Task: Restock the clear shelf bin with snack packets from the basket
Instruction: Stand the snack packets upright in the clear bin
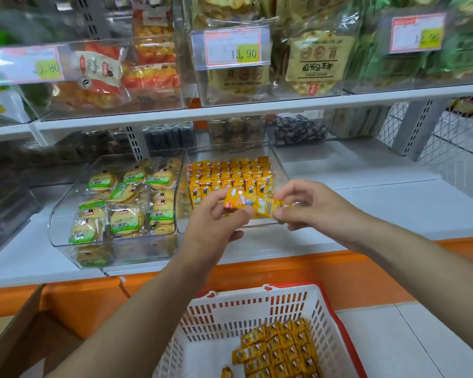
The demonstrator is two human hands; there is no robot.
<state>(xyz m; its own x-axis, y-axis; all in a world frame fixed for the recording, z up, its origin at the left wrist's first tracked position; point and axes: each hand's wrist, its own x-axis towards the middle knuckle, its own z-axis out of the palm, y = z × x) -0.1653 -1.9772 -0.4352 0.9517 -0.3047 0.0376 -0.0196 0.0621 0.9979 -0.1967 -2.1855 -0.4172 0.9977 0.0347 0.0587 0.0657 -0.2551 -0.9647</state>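
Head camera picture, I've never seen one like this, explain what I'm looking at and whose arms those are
No machine here: the camera sits on a person's head, looking forward and down, so both arms are the wearer's own. The left hand and right hand together pinch yellow snack packets in front of the clear shelf bin, already partly filled with rows of them. Another clear bin beside it holds round biscuits. Below, the white basket holds more packets.
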